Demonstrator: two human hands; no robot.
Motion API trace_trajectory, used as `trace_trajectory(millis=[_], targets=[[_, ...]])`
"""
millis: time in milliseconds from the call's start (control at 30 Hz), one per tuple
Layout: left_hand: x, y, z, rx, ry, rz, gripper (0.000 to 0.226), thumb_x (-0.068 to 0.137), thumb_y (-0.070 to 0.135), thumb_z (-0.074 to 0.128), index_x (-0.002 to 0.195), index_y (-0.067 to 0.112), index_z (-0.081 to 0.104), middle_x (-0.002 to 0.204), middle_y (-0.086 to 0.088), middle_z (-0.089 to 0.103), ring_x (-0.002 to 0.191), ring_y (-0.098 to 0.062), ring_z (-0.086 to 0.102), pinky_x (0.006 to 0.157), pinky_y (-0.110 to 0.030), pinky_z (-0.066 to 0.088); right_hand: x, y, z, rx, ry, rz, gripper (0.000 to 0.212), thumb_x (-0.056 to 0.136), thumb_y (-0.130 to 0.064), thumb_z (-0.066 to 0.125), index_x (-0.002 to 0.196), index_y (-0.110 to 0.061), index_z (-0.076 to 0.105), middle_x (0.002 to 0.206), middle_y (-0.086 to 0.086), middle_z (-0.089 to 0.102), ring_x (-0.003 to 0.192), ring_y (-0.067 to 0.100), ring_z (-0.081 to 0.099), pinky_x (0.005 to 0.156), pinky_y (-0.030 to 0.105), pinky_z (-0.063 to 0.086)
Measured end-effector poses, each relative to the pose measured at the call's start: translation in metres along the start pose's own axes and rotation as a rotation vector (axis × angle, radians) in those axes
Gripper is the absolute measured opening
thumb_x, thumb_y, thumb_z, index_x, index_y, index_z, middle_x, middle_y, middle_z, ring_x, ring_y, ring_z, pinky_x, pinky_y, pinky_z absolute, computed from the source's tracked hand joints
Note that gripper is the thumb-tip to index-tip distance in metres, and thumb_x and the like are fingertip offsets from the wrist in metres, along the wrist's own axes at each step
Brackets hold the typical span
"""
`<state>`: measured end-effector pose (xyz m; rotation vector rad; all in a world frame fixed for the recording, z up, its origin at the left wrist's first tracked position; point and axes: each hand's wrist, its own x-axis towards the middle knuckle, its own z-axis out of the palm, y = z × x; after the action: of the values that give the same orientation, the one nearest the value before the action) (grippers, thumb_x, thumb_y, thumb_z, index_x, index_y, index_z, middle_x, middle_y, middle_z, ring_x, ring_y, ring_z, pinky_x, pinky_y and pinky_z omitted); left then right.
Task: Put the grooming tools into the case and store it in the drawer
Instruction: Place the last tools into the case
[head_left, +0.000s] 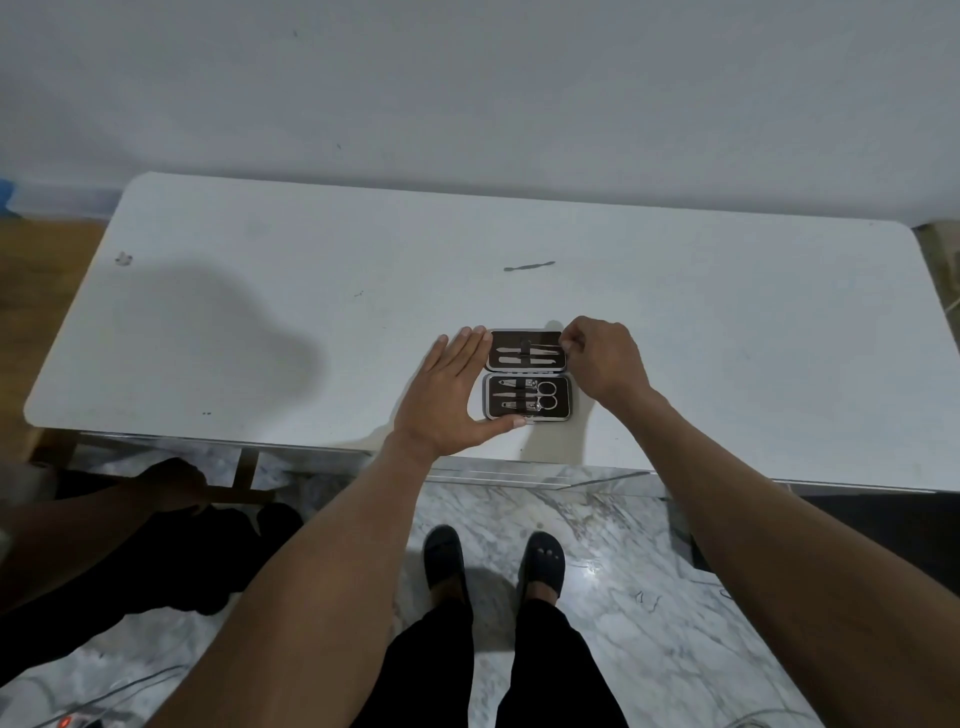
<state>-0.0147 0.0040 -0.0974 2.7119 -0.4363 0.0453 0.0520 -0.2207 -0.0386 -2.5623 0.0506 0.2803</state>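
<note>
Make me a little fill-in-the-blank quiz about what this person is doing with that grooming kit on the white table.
1. The case lies ____ on the table, its tools showing.
2. One loose tool lies outside the case, on the side ____ from the person.
3. The left hand steadies the case with ____ fingers.
4. The ____ hand pinches at the case's far half.

Missing words: open; farther; straight; right

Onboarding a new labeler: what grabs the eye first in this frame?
The open case near the white table's front edge, with tools strapped in both halves. The left hand braces its left side with straight fingers, while the right hand pinches a tool at the upper half's right end. One loose tool lies farther back.
</note>
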Motion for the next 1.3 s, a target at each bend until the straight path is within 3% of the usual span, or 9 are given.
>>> trace_trajectory(millis=[233,433,1033,1300], targets=[[0.000,0.000,0.001,-0.008,0.013,0.005,0.118,0.081,0.090,0.049,0.162,0.006,0.029,0.171,-0.006,0.028,0.161,-0.018,0.020,0.132,-0.046,0.016,0.003,-0.007,-0.001,-0.085,-0.016,-0.059,0.019,0.087,-0.010,0.056,0.089,-0.022,0.071,0.079,0.000,0.067,0.092,0.026,0.058,0.067,0.036,0.053],[0.001,0.000,0.000,-0.013,0.012,0.000,0.118,0.081,0.090,0.049,0.163,0.007,0.029,0.171,-0.006,0.028,0.161,-0.018,0.019,0.132,-0.045,0.015,0.002,-0.005,-0.007,-0.247,-0.001,-0.136,0.019,0.090,-0.014,0.055,0.094,-0.022,0.072,0.086,0.005,0.060,0.101,0.027,0.048,0.063,0.033,0.037],[0.000,0.001,-0.001,-0.023,0.021,0.004,0.117,0.081,0.088,0.051,0.162,0.006,0.031,0.170,-0.007,0.030,0.160,-0.019,0.021,0.132,-0.046,0.017,0.003,-0.011,-0.012,-0.299,-0.015,-0.245,0.019,0.092,-0.017,0.056,0.097,-0.020,0.074,0.093,0.005,0.063,0.101,0.027,0.047,0.066,0.035,0.044],[0.001,0.000,-0.001,-0.021,0.031,0.002,0.116,0.081,0.086,0.056,0.162,0.006,0.032,0.170,-0.007,0.031,0.160,-0.019,0.023,0.131,-0.047,0.018,0.004,-0.009,-0.011,-0.305,0.000,-0.236,0.017,0.091,-0.015,0.056,0.095,-0.019,0.072,0.093,0.005,0.062,0.099,0.028,0.048,0.064,0.033,0.041]])
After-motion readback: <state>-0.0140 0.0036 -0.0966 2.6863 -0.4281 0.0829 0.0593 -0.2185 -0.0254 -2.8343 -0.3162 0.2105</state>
